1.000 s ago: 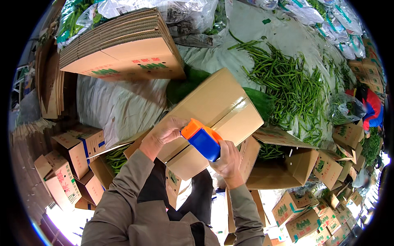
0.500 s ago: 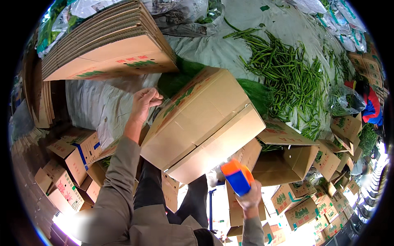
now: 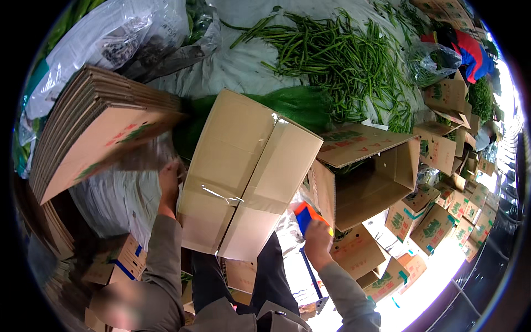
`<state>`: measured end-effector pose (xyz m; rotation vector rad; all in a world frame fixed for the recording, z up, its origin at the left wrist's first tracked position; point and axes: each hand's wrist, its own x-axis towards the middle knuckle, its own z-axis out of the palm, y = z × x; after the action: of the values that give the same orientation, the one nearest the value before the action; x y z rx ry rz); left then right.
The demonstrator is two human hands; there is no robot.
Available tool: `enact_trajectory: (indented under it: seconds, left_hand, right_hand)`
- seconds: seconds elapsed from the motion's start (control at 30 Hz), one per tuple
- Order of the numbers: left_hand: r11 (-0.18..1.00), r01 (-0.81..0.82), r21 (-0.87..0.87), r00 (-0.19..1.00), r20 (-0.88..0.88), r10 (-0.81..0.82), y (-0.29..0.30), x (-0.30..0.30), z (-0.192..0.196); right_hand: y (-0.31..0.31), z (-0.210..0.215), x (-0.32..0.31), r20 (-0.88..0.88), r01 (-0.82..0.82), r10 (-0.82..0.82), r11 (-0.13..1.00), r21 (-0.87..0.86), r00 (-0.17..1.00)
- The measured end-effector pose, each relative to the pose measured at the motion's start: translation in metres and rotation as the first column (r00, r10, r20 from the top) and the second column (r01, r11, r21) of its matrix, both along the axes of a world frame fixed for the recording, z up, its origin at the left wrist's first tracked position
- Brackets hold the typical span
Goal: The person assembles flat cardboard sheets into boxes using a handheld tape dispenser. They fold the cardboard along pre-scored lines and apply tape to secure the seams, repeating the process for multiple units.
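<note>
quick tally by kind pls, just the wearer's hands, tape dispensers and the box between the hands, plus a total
Hands: 2 (left hand, right hand)
Tape dispenser: 1
Box between the hands: 1
Total: 4

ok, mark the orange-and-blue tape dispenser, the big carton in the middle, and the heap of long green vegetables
Tape dispenser (image 3: 303,218), head view: its blue side.
Carton (image 3: 238,171), head view: top face, left of the seam.
Green vegetables (image 3: 335,58), head view: middle of the heap.

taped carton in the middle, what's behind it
Beyond the taped carton, green mesh-like material, a pale sheet and green pods show; whatever it directly covers cannot be seen.
</note>
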<state>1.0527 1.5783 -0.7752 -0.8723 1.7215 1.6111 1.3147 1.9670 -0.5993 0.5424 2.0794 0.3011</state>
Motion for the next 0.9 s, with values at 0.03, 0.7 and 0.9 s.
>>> enact_trajectory:
  seconds: [0.03,0.7,0.9]
  left_hand:
    - [0.973,0.200,-0.115,0.971,-0.112,-0.212,0.004,0.004,-0.006]
    - [0.788,0.300,0.537,0.946,-0.065,-0.316,-0.040,-0.026,0.186]
    - [0.752,0.497,0.433,0.851,-0.414,-0.324,-0.018,-0.059,0.223]
  right_hand:
    - [-0.010,-0.032,-0.011,-0.002,0.019,-0.019,1.000,0.019,1.000]
    - [-0.097,-0.091,-0.021,-0.273,0.341,-0.424,0.890,-0.304,0.863]
    - [-0.102,-0.041,0.013,-0.502,0.376,-0.571,0.815,-0.441,0.650]
